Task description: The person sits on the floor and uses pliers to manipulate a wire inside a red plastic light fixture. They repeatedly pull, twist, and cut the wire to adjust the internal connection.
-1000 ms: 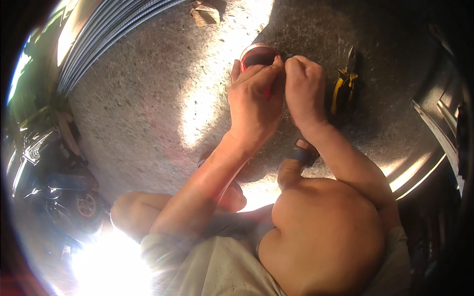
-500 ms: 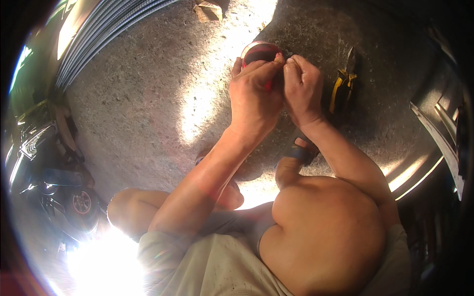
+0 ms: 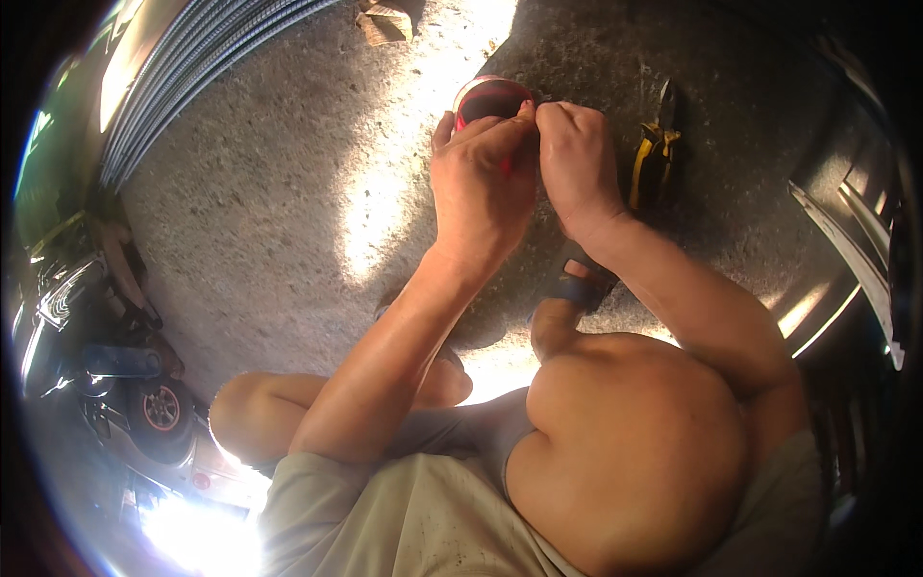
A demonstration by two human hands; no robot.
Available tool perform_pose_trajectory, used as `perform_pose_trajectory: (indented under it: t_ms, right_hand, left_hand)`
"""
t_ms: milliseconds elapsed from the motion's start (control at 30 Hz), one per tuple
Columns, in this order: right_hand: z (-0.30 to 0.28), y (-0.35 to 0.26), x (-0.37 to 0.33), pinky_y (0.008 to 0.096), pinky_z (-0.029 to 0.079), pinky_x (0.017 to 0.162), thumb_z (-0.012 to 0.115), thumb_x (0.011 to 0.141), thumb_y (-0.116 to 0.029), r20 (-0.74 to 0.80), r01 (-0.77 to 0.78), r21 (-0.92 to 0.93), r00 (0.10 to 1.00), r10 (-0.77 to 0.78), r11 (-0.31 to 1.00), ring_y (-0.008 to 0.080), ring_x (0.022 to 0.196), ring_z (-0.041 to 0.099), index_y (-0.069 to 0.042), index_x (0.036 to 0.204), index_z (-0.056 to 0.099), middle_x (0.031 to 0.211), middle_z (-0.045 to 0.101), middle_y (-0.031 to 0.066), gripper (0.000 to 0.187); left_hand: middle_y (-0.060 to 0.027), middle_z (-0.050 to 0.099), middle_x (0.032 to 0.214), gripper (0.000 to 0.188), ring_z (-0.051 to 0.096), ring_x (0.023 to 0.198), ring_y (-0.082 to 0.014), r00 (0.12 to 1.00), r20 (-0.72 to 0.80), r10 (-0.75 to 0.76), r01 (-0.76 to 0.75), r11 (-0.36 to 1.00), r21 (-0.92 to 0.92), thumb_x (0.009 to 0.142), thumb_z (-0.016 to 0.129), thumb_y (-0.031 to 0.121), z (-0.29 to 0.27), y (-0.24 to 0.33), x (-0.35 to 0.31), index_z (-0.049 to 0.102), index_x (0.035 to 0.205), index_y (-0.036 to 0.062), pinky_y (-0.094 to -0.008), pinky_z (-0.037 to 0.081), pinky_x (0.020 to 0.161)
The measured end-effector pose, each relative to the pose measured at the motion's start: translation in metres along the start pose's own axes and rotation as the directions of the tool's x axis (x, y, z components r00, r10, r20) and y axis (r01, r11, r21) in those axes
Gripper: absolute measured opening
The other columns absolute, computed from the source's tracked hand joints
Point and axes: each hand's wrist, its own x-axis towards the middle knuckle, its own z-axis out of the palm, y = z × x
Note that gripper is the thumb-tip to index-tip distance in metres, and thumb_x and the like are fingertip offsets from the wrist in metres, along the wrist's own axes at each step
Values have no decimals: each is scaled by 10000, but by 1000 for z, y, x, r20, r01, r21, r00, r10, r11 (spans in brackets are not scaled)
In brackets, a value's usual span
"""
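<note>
My left hand is closed around a red round hollow thing, with the thumb along its right edge. Its rim is bright red and its inside dark; whether it is a spool or a cup I cannot tell. Just to the right, my right hand has its fingers curled into a pinch close to the left thumb. What lies between those fingertips is hidden. Pliers with yellow and black handles rest on the concrete floor right of my right hand, jaws pointing away from me.
A bundle of ribbed steel bars curves across the far left. A dry brown leaf-like scrap lies at the top. Pale metal strips stand at the right. A wheel shows at the lower left, and my bent knees are close below.
The view has shifted slightly, so hands and floor things sit a little further left. My right hand has drawn slightly away from the left thumb, still pinched.
</note>
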Motion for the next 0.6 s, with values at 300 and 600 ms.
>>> perform_pose_trajectory:
  t_ms: [300,600]
  right_hand:
    - [-3,2,24,416,423,565,552,922,-197,141,-27,41,990,21,999,303,577,571,-11,738,646,682,627,132,278]
    - [-13,-8,10,284,250,473,528,973,-228,245,-444,472,896,370,762,81,493,341,-180,730,482,618,416,-61,252]
  left_hand:
    - [-89,715,806,117,705,800,-323,1000,5,-7,7,1000,24,990,693,108,-3,-3,1,802,1034,109,-479,461,1039]
    - [-124,798,997,202,769,886,-254,999,7,-43,43,999,-23,967,752,88,-2,-5,-3,801,1163,77,-351,591,820]
